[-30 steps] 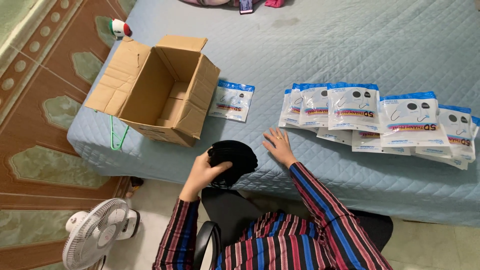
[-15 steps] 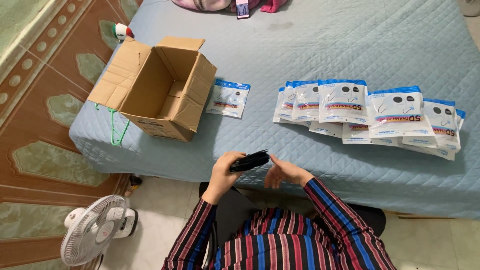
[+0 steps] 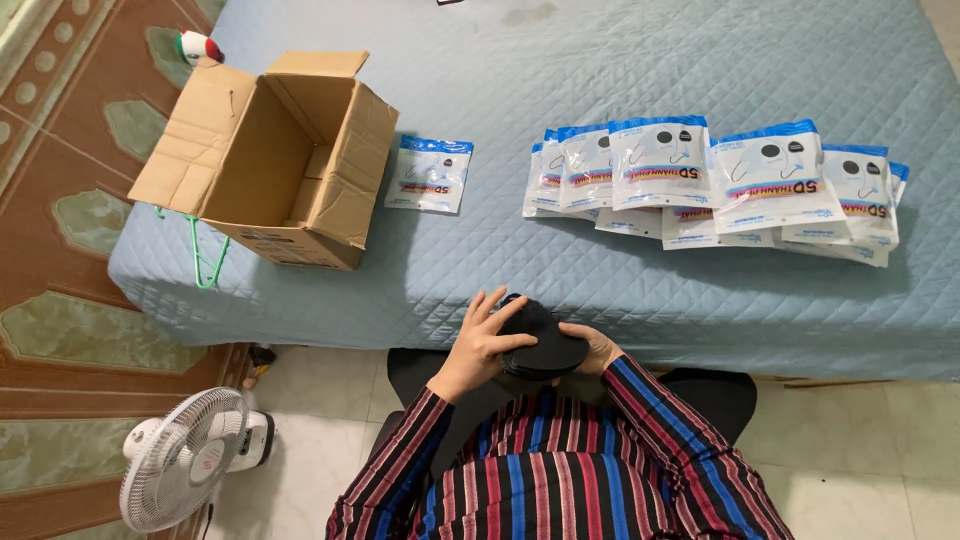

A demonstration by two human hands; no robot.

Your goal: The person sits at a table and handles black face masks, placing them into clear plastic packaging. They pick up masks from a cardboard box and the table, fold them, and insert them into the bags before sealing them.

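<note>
Head view looks down on a person in a striped shirt sitting at the edge of a bed covered with a light blue quilt (image 3: pixel 620 60). Both hands meet just off the near edge of the bed, holding a stack of black masks (image 3: pixel 540 340). The left hand (image 3: pixel 480 345) lies over the stack's left side with fingers (image 3: pixel 487 303) spread and curled onto its top, while the right hand (image 3: pixel 592 348) cups the right side from beneath, its fingers mostly hidden under the black fabric. The stack sits between the two palms, above the person's lap. On the quilt, well apart from the hands, an open cardboard box (image 3: pixel 270 160) stands at the left, a single sealed mask packet (image 3: pixel 430 175) lies just beside it, and a row of overlapping mask packets (image 3: pixel 710 180) stretches to the right. A white fan (image 3: pixel 185 470) stands on the floor.
</note>
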